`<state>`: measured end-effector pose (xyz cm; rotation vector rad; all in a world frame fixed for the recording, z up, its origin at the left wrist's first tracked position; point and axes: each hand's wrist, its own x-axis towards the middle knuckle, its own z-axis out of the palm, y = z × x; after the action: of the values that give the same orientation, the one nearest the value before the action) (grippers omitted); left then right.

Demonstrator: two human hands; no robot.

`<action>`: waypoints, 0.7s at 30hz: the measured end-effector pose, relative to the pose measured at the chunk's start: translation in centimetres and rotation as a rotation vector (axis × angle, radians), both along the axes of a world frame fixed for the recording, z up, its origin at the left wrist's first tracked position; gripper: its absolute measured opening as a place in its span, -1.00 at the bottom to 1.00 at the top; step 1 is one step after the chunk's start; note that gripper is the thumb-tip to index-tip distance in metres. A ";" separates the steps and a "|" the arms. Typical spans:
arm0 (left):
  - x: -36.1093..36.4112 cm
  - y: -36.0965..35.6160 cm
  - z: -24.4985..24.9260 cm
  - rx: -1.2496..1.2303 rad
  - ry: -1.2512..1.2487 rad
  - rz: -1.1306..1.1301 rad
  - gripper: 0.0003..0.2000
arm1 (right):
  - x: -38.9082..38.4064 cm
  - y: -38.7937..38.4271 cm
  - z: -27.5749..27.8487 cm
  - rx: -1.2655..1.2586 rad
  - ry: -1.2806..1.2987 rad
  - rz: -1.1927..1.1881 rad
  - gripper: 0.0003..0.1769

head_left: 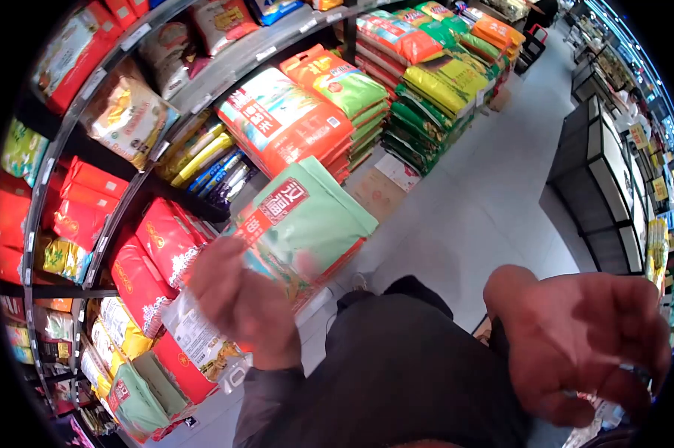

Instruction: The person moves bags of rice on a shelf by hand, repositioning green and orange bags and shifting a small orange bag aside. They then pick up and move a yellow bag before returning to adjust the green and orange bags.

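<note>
My left hand (244,302), smeared by motion, is raised with its fingers bent in front of the shelf. It overlaps the lower left part of a large light-green rice bag (318,213) with a red label, which lies on top of a pile. Just below the hand is a white printed package (195,332) with a food picture; I cannot tell whether the fingers touch it. On the right, my right hand (579,340) is held palm up, fingers loosely curled and apart, with a ring on one finger and nothing in the palm.
Shelves (225,71) with many bags run along the left. Red bags (147,272) lie beside my left hand. Orange rice bags (285,123) and green and yellow bags (434,89) are stacked farther along the aisle floor (494,179). A black-framed display unit (594,175) stands across the aisle.
</note>
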<state>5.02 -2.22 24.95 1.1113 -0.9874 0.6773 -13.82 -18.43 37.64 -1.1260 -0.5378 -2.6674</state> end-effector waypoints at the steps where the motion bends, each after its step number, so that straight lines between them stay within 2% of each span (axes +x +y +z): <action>1: 0.9 -0.3 1.5 -0.102 -0.143 0.041 -0.62 | -0.1 -0.6 0.4 0.011 0.025 -0.014 -0.63; 2: 1.5 -1.0 2.8 -0.200 -0.279 0.085 -0.60 | -0.5 -1.2 0.6 -0.034 0.125 -0.023 -0.64; 4: 0.9 -3.9 6.3 -0.457 -0.251 -0.226 -0.51 | -0.2 -2.6 0.3 -0.075 0.263 0.014 -0.64; 6: -2.2 -8.8 10.3 -0.727 -0.114 -0.649 -0.37 | 1.1 -4.2 0.0 -0.052 0.266 0.089 -0.64; 16: -2.4 -22.3 11.3 -0.573 -0.186 -0.564 -0.33 | 4.4 -14.2 -1.4 -0.043 0.230 0.759 -0.62; 21: -4.1 -30.3 11.7 -0.540 -0.239 -0.482 -0.31 | 2.4 -22.7 -1.5 -0.042 0.168 0.916 -0.61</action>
<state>0.93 -32.51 36.61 0.3042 -1.1340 0.6332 -11.41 -41.18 36.10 -0.8117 -0.8263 -1.7650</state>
